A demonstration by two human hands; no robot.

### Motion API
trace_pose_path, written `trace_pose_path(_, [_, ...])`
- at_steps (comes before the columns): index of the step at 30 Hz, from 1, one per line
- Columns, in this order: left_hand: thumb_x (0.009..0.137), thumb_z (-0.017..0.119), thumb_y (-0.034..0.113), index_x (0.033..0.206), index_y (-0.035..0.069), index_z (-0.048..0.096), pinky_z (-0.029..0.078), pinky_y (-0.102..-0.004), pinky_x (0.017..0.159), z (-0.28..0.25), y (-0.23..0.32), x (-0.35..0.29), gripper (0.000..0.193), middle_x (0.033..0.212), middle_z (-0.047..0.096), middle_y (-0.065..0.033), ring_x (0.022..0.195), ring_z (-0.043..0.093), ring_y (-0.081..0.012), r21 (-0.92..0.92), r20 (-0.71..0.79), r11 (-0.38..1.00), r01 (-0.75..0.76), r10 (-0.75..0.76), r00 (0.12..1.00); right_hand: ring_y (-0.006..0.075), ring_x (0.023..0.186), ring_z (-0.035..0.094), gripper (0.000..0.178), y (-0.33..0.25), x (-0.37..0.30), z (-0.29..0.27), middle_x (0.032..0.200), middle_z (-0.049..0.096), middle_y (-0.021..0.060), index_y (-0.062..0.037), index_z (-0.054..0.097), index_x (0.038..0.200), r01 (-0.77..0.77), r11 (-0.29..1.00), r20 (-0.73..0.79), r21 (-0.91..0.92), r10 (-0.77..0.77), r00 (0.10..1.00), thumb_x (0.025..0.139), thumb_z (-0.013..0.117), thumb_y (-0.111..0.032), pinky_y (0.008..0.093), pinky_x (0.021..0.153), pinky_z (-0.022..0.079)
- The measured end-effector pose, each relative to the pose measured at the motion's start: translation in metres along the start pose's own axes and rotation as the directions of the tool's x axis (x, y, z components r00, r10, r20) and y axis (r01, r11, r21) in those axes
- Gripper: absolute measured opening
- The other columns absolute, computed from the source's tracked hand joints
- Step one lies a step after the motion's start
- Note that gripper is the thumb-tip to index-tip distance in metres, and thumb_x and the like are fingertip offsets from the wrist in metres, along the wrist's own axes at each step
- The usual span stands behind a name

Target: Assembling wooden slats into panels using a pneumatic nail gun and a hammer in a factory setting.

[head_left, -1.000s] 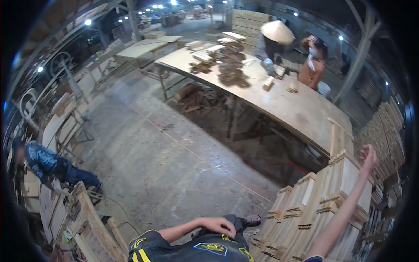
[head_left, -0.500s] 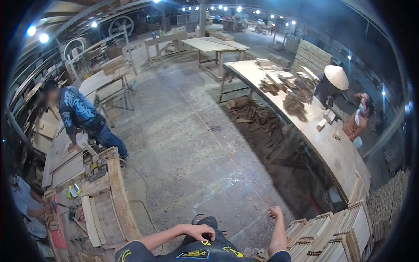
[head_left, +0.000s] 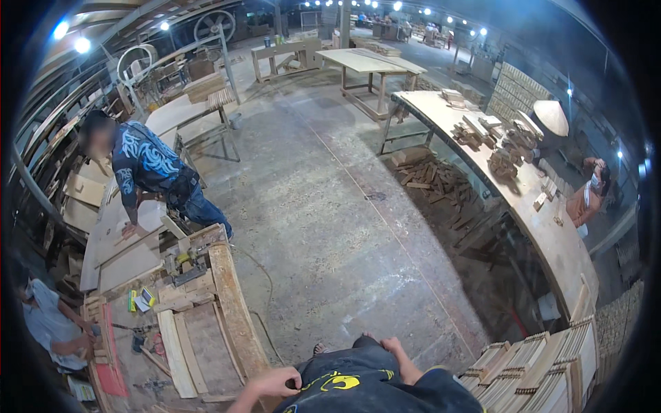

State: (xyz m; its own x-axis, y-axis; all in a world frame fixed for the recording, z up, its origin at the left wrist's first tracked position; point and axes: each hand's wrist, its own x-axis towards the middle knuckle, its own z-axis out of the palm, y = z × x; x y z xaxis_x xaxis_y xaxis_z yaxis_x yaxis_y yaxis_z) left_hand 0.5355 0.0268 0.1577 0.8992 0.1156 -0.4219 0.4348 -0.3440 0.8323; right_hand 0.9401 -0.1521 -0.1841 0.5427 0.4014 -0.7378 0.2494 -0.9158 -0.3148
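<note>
My left hand [head_left: 277, 382] is at the front of my dark shirt [head_left: 348, 392] with its fingers curled in. Whether it pinches cloth or something small is hidden. My right hand [head_left: 392, 345] hangs beside my right thigh, fingers loosely closed and nothing visible in them. Left of my left hand is a wooden workbench [head_left: 237, 310], with long pale wood strips [head_left: 177, 351] lying on it. Stacked slatted wood pieces [head_left: 537, 372] stand to the right of my right hand.
A person in a blue-patterned top [head_left: 148, 155] leans over panels at left; another [head_left: 51, 323] sits lower left. Two people are beyond the long table [head_left: 537, 237] at right, which bears wood pieces. Wood scraps [head_left: 437, 182] lie under it. A cable [head_left: 265, 275] crosses the floor beside the workbench.
The workbench and long table have shifted rightward in view as my head turned left. My right hand has come in from the side toward my thigh. My left hand stays at my shirt.
</note>
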Motion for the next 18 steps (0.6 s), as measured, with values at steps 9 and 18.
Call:
trace_pose_path(9, [0.089,0.053,0.01,0.092,0.003,0.06,0.047,-0.035,0.074,0.072,-0.002,-0.054,0.011,0.069,0.054,-0.0102,0.07,0.055,-0.0222,-0.49,-0.655,0.869,-0.062,-0.321,0.684,0.0186,0.065,0.068,0.033,-0.238,0.028,-0.006,0.084,0.071,0.0068,-0.0038,0.069,0.09,0.259,0.931,0.289,-0.258,-0.181,0.94,0.079,0.061,-0.034,0.0354,0.058,0.054])
trace_pose_path(18, [0.08,0.064,0.02,0.113,0.002,0.054,0.039,-0.0319,0.093,0.052,0.001,-0.047,0.038,0.11,0.055,-0.0144,0.107,0.051,-0.0258,-0.566,-0.568,0.799,0.201,-0.555,0.608,0.0266,0.068,0.067,0.037,-0.422,0.035,0.133,0.079,0.069,0.0134,-0.0051,0.071,0.081,0.86,0.355,0.715,-0.367,-0.484,0.505,0.074,0.061,-0.04,0.0382,0.066,0.054])
